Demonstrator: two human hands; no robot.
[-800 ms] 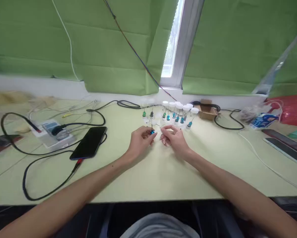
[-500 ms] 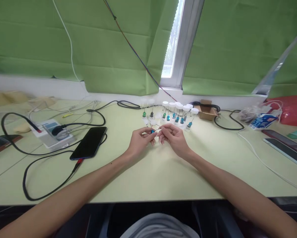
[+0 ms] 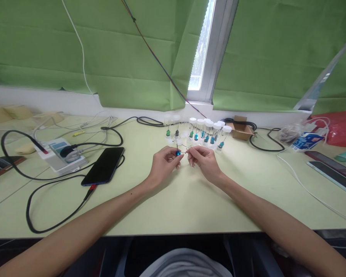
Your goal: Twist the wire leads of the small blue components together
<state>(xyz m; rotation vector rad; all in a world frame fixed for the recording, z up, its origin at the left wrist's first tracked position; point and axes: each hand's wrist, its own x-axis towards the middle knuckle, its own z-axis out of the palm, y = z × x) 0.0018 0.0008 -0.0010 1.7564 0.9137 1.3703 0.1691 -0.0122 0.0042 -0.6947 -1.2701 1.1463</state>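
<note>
My left hand (image 3: 164, 163) pinches a small blue part with thin wire legs (image 3: 178, 153) between thumb and fingertips; its exact kind is too small to tell. Close on the other side, my right hand (image 3: 204, 161) is closed in a pinch at the end of a thin wire (image 3: 183, 152) that reaches the blue part. Just beyond both hands stand several clear vials with white caps (image 3: 226, 129), holding small green, blue or dark parts on thin legs. One vial with a green part (image 3: 168, 133) stands to the left of the main cluster.
To the left lie a black phone (image 3: 103, 166) on a cable and a white power strip (image 3: 63, 156) with plugs. An open cardboard box (image 3: 242, 131) sits behind the vials. Two more phones (image 3: 333, 176) and a red bag (image 3: 343, 129) are at the right.
My right hand has shifted slightly right, and its fingertips are a little farther from the left hand. The blue part shows more fully in my left fingers.
</note>
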